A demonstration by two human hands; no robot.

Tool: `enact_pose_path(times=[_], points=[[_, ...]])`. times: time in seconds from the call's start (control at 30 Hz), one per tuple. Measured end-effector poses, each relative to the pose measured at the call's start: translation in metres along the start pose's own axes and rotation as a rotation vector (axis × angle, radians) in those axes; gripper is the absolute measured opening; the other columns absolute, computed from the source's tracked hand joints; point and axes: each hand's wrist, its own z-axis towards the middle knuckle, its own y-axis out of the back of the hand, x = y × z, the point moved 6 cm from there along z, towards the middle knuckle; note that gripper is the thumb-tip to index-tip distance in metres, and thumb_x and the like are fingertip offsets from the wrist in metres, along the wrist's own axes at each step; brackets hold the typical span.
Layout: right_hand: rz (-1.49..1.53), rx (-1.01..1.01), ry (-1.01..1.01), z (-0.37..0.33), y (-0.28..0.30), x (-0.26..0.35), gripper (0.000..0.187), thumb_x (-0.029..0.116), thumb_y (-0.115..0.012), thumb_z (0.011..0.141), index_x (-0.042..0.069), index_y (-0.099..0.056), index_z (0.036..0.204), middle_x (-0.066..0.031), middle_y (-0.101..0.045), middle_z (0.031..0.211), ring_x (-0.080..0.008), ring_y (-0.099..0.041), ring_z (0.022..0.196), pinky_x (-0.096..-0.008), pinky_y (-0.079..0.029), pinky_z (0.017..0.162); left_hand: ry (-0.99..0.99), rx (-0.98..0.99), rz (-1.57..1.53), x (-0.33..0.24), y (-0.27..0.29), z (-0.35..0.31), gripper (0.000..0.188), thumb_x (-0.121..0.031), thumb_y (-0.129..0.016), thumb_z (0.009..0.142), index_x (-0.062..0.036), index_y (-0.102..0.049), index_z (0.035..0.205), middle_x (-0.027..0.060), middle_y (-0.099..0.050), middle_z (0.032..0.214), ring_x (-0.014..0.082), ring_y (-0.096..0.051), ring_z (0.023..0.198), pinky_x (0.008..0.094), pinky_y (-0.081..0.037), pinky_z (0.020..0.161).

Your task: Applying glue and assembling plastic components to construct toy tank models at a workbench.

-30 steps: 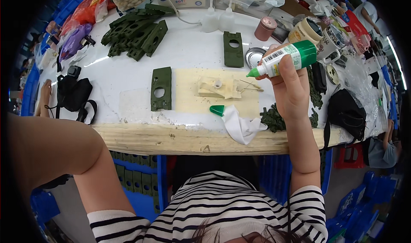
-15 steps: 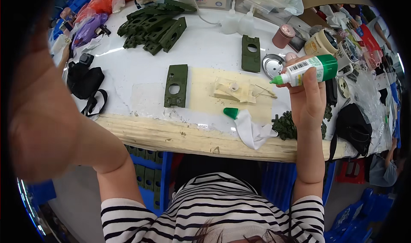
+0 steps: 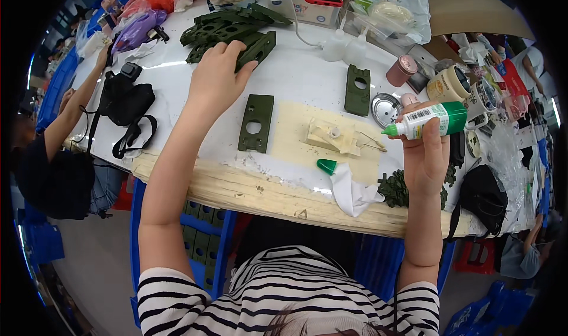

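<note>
My left hand (image 3: 218, 78) is at the near edge of a pile of dark green plastic model parts (image 3: 219, 28). Its thumb and fingers close round the left end of one flat green part (image 3: 260, 47). In my right hand (image 3: 427, 158) lies a white and green glue bottle (image 3: 425, 120), held sideways with its green tip pointing left. Below that tip is a yellowish taped block (image 3: 322, 133) with thin sticks on it. Two single green parts, one left of the block (image 3: 256, 123) and one beyond it (image 3: 357, 90), lie flat on the table.
A green cap (image 3: 326, 166) and a white cloth (image 3: 350, 191) lie near the wooden table edge (image 3: 248, 194). Small green pieces (image 3: 393, 189) are heaped under my right wrist. Squeeze bottles (image 3: 336, 47), a pink tin (image 3: 402, 70) and a round metal lid (image 3: 386, 109) stand farther back.
My left hand has swung from the far left, close to the camera, onto the pile and closed on a part there. The right hand still holds the glue bottle, slightly lower in view.
</note>
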Motion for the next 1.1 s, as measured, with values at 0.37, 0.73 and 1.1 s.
enact_pose_path(times=[0.37, 0.73, 1.1], points=[[-0.048, -0.04, -0.003, -0.002, -0.004, 0.001, 0.031, 0.029, -0.054, 0.093, 0.003, -0.048, 0.109, -0.0096, -0.057, 0.094, -0.0152, -0.058, 0.084, -0.0303, -0.048, 0.071, 0.142, 0.238, 0.068, 0.014, -0.033, 0.036, 0.042, -0.021, -0.07, 0.076, -0.0047, -0.056, 0.112, 0.0142, -0.064, 0.081, 0.0293, -0.063, 0.075, 0.0372, -0.05, 0.069], [-0.195, 0.1, 0.123, -0.008, -0.019, 0.023, 0.047, 0.047, -0.06, 0.086, 0.003, -0.047, 0.097, -0.0106, -0.052, 0.087, -0.0183, -0.053, 0.077, -0.0305, -0.046, 0.069, 0.231, 0.678, -1.522, -0.118, 0.026, -0.031, 0.034, -0.003, -0.061, 0.083, -0.0011, -0.044, 0.113, 0.0147, -0.061, 0.111, 0.0126, -0.06, 0.091, 0.0294, -0.048, 0.084], [-0.189, 0.147, 0.098, -0.016, -0.027, 0.011, 0.04, 0.024, -0.075, 0.077, 0.001, -0.055, 0.102, -0.0111, -0.06, 0.096, -0.0209, -0.058, 0.088, -0.0332, -0.047, 0.078, 0.328, 0.934, -1.723, -0.15, -0.001, -0.059, 0.056, 0.002, -0.057, 0.087, -0.0053, -0.024, 0.132, 0.012, -0.058, 0.114, 0.0118, -0.056, 0.1, 0.0253, -0.047, 0.081]])
